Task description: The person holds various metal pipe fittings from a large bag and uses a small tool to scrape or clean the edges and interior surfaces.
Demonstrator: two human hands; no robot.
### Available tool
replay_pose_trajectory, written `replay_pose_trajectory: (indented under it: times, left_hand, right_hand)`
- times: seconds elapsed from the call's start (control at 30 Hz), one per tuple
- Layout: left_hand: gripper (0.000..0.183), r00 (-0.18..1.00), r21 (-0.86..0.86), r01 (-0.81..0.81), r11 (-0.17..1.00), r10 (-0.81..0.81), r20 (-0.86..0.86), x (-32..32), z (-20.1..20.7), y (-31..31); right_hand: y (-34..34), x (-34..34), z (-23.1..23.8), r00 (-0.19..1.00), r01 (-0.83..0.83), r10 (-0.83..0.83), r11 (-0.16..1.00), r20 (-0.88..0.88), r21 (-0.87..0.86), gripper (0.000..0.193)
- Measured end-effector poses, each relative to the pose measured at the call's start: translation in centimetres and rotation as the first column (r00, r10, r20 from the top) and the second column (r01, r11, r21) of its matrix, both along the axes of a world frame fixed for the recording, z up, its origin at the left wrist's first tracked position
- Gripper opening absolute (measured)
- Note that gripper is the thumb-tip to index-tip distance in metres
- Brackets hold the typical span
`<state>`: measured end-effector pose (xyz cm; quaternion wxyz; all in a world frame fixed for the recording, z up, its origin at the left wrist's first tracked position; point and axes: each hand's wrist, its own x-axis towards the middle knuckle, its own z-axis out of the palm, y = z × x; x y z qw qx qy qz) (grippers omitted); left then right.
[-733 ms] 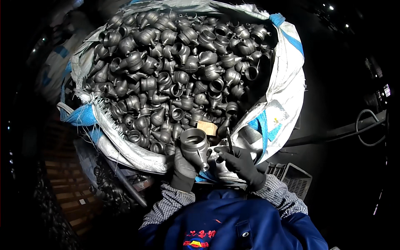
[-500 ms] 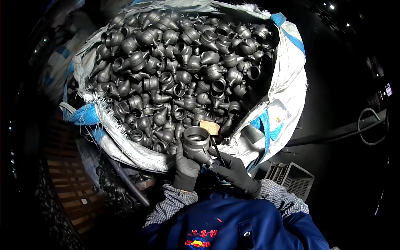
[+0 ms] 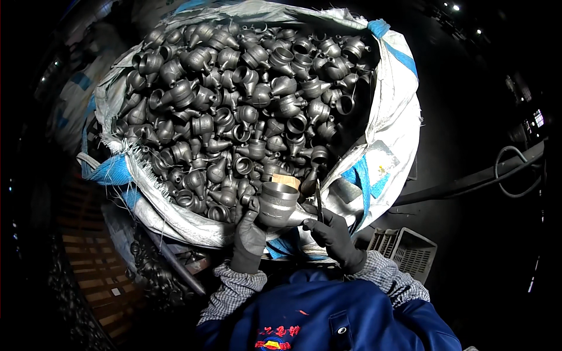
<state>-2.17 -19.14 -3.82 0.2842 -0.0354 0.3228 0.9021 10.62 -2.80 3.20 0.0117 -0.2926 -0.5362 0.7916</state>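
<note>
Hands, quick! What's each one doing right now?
Left hand: holding a dark part.
Right hand: closed on a thin tool.

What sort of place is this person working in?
Probably a factory or workshop: a large white woven sack holds a heap of similar dark grey fittings, and a slotted crate sits to the right.

At upper centre, passage down is blocked by heaped parts [image 3: 290, 105]; to their right, a dark gap is left inside the bag [image 3: 398, 99]. Far right is crossed by a pole [image 3: 489, 179].
</note>
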Motion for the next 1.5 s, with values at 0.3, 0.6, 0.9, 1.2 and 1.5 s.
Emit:
replay_pose_trajectory:
  times: [0.3, 0.6, 0.9, 1.2, 1.5]
  left_hand:
    - [0.064, 0.980, -0.146, 0.022, 0.989, -0.050, -0.193, -0.5, 0.4, -0.6]
    - [0.049, 0.962, -0.122, 0.025, 0.992, -0.057, -0.266, -0.9, 1.1, -0.9]
    - [0.022, 0.993, -0.232, 0.019, 0.972, -0.046, -0.113, -0.5, 0.8, -1.0]
    - [0.014, 0.976, -0.359, 0.008, 0.933, -0.086, -0.201, -0.4, 0.7, -1.6]
    - [0.017, 0.966, -0.345, -0.055, 0.937, -0.037, -0.255, -0.3, 2.3, -1.1]
  right_hand:
    - [1.5, 0.1, -0.5, 1.000, -0.007, 0.006, 0.997, -0.007, -0.080, 0.043]
    - [1.8, 0.1, -1.2, 0.993, -0.075, 0.093, 0.973, -0.073, 0.219, 0.037]
    - [2.0, -0.4, 0.5, 1.000, -0.017, 0.018, 0.997, 0.014, -0.073, 0.028]
    - [2.7, -0.1, -2.1, 1.000, 0.001, 0.000, 0.999, 0.007, -0.036, 0.034]
    - [2.5, -0.1, -2.4, 0.996, -0.036, 0.048, 0.988, 0.073, -0.150, 0.040]
